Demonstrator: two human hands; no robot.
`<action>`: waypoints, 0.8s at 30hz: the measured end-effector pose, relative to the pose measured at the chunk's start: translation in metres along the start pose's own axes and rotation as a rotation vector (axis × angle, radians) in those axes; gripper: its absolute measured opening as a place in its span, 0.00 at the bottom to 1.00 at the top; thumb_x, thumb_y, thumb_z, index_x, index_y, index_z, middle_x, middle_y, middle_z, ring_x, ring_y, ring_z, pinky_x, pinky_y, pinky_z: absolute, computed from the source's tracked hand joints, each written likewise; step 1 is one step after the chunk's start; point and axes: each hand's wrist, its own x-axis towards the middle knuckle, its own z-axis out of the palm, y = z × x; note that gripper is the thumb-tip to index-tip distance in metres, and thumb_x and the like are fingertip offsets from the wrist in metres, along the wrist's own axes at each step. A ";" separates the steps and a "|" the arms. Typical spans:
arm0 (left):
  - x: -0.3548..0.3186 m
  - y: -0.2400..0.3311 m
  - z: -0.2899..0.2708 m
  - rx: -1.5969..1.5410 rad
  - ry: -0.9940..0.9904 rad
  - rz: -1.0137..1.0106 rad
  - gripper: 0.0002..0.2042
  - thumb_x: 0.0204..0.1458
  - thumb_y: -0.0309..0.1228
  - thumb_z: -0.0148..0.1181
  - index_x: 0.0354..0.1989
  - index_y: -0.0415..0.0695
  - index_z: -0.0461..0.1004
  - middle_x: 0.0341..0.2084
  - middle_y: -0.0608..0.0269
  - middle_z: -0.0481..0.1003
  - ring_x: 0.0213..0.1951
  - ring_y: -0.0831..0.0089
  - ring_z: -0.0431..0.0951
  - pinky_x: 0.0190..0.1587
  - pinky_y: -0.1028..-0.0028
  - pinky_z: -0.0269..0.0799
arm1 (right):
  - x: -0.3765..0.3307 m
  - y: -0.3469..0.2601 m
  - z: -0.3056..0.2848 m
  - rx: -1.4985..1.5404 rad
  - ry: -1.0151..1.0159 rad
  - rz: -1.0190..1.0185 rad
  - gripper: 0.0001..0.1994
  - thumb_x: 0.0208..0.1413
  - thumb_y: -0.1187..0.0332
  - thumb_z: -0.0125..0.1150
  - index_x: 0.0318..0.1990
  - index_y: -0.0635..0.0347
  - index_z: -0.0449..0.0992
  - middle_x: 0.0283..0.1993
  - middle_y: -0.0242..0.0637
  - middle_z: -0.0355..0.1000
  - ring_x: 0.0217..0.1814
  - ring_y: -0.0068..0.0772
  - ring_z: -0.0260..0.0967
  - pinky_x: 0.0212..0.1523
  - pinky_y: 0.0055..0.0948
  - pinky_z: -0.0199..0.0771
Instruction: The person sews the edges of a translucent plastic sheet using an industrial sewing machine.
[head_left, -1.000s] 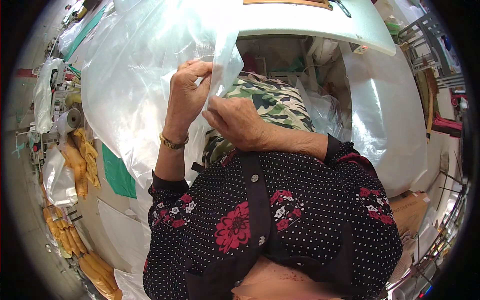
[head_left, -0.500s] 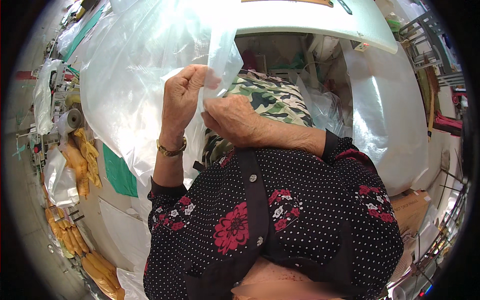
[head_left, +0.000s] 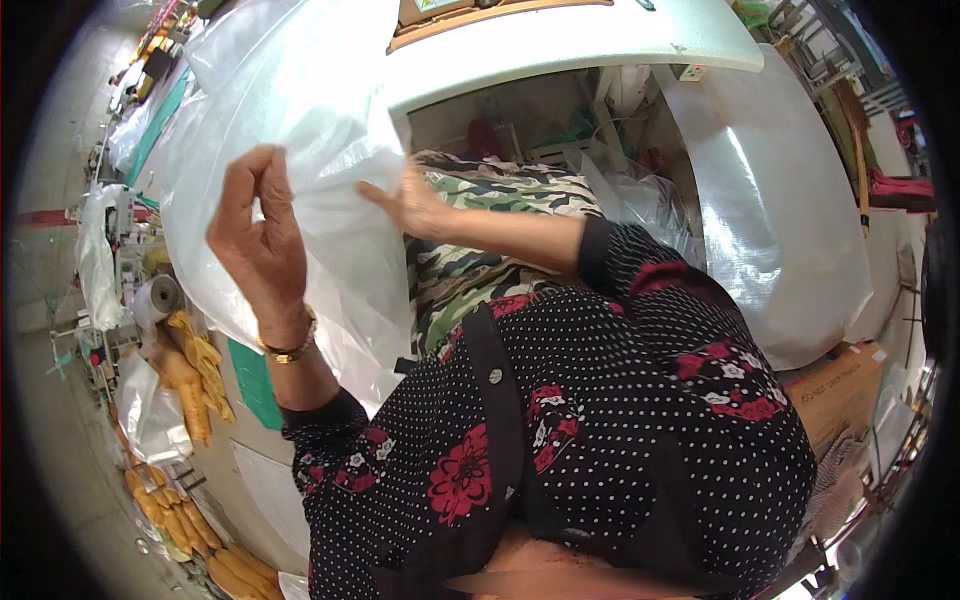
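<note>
Big translucent woven plastic bag, crinkly and glossy, held up in front of the chest, draped over the left side of the white table. Left hand curled, thumb and fingers pinching the bag's edge; gold bracelet on the wrist. Right hand flat with fingers stretched, pressing on the film, not gripping. Camouflage cloth on the lap below. Second shiny sack hangs at right. Versus half a second ago: hands were close together at the bag's edge, now pulled apart, left hand lower and farther left.
</note>
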 end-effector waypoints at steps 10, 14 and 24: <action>0.037 0.028 0.008 0.235 -0.661 0.597 0.05 0.45 0.19 0.50 0.30 0.42 0.68 0.17 0.53 0.69 0.27 0.55 0.75 0.43 0.60 0.68 | 0.105 0.042 0.074 -0.302 -0.330 -0.105 0.21 0.61 0.54 0.52 0.52 0.62 0.72 0.50 0.49 0.73 0.55 0.47 0.69 0.61 0.44 0.62; -0.018 -0.020 0.033 0.229 -0.584 0.470 0.07 0.44 0.18 0.51 0.32 0.42 0.67 0.18 0.59 0.69 0.27 0.59 0.74 0.44 0.61 0.65 | 0.042 0.048 0.085 -0.348 -0.383 -0.206 0.19 0.61 0.55 0.52 0.50 0.61 0.73 0.49 0.48 0.73 0.55 0.46 0.69 0.60 0.42 0.63; -0.064 -0.013 0.071 0.003 -0.377 0.144 0.05 0.53 0.22 0.55 0.37 0.43 0.71 0.22 0.58 0.71 0.28 0.58 0.73 0.38 0.63 0.66 | 0.008 0.073 0.038 -0.518 -0.456 -0.422 0.15 0.59 0.59 0.52 0.46 0.59 0.74 0.46 0.45 0.74 0.54 0.43 0.69 0.58 0.39 0.65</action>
